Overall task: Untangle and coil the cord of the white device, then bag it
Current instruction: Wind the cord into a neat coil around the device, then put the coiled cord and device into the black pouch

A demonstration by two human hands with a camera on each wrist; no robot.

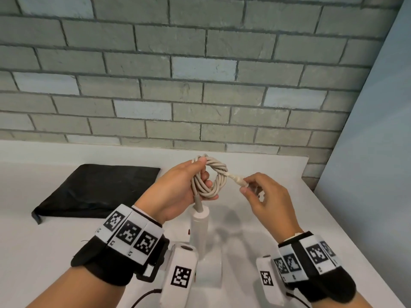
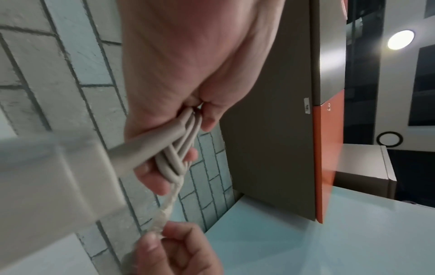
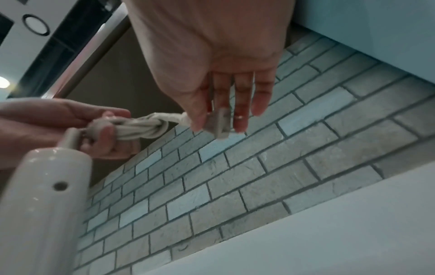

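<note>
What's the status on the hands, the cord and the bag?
Left hand grips the coiled beige cord; right hand pinches its plug end. White device hangs below. Flat black bag on table, unobstructed.

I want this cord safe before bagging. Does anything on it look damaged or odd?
Yes. Near the plug end pinched by the right hand, the cord is wrapped in whitish, rough tape-like material, unlike the smooth coil held by the left hand. It may be a repair.
</note>
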